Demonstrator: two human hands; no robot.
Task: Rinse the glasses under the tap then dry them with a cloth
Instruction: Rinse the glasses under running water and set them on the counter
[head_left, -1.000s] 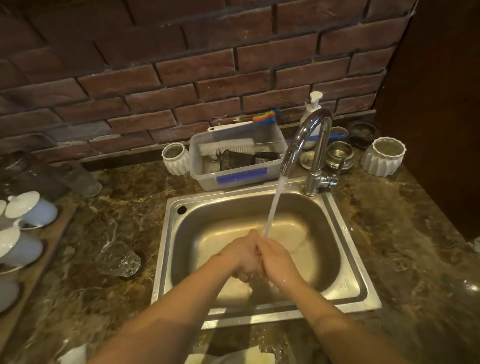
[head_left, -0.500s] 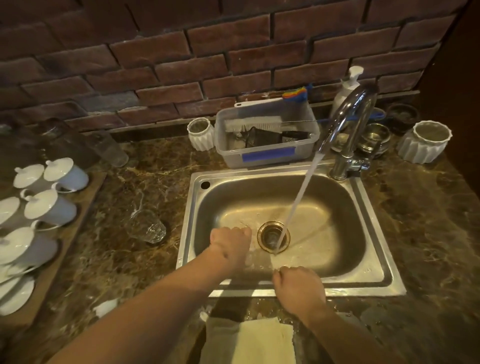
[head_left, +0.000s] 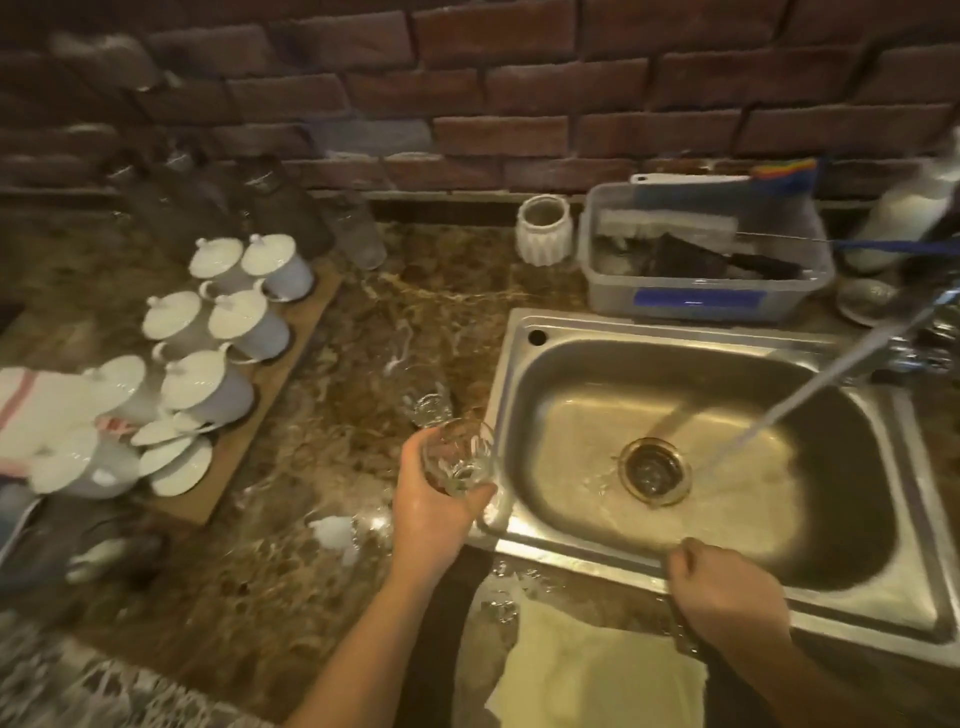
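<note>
Left hand (head_left: 434, 512) grips wet glass (head_left: 457, 457) left of sink (head_left: 670, 564); right hand (head_left: 727, 592) curled, empty. Slippery glass risks dropping.

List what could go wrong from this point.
1. The wet glass sits in the left hand alone over the sink rim; a slip could crack it on the steel.
2. A second glass stands just behind; setting down carelessly could knock it.
3. The tap stream runs unattended, splashing.
</note>
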